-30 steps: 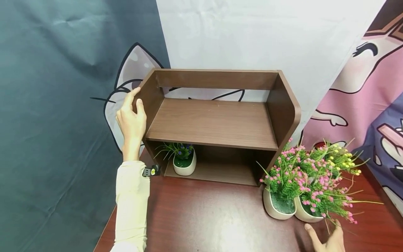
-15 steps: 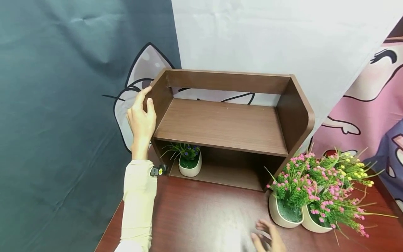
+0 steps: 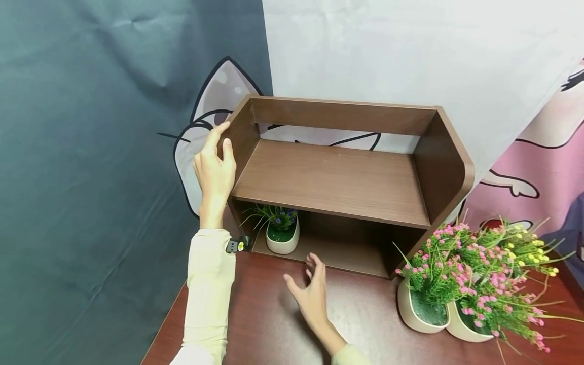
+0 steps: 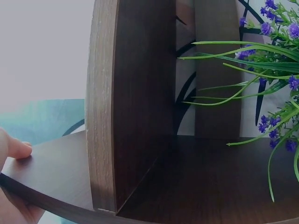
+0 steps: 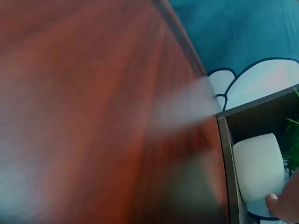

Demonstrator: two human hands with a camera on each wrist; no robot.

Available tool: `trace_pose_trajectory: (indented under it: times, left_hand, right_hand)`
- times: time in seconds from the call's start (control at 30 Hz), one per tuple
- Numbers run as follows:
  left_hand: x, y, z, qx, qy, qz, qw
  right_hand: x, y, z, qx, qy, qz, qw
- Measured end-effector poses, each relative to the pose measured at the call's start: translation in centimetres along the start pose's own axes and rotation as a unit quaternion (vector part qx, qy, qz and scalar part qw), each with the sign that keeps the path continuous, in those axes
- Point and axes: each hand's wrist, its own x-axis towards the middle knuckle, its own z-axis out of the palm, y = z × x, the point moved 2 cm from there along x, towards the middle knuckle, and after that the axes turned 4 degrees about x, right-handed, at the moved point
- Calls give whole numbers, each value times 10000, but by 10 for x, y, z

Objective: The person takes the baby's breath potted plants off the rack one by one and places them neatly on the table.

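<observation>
A two-tier brown wooden shelf [image 3: 333, 180] stands on the table. My left hand [image 3: 215, 170] grips its left side panel [image 3: 244, 137]; in the left wrist view, thumb and fingers lie on either side of the board. In the lower compartment, at the left end, sits a white pot [image 3: 283, 246] with grassy leaves and blue-purple flowers [image 4: 293, 30]. My right hand [image 3: 312, 296] is over the table just in front of that pot, fingers loosely bent and holding nothing. In the right wrist view, its fingertips [image 5: 273, 200] overlap the pot's edge.
To the right of the shelf, several potted plants with pink flowers [image 3: 497, 281] and yellow flowers [image 3: 524, 248] stand close together. The table [image 3: 365, 319] is reddish brown and glossy. A printed cloth backdrop [image 3: 365, 56] hangs behind.
My right hand has moved left from beside the pink-flowered pots to in front of the blue-purple-flowered one. My left hand keeps its grip on the shelf. The head view has shifted slightly.
</observation>
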Motion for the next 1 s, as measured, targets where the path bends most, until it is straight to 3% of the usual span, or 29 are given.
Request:
trace_pose_trajectory:
  times: [0.17,0.37,0.53,0.77,1.0]
  left_hand:
    - [-1,3,-1,-5,4,55,10000]
    - [-7,7,1,-21,-18,109,9999]
    - [-10,9,-1,28,-81,153,9998]
    - [-10,11,0,4,-111,119,9999]
    - [-10,13,6,-56,-79,79,9999]
  right_hand:
    - [19,8,31,-340,354,101,9987]
    - [33,27,51,-1046,695,468,9910]
    - [41,31,59,-1041,847,697,9885]
    - [48,33,64,-1469,822,365,9851]
    - [48,40,61,-1528,1008,420,9822]
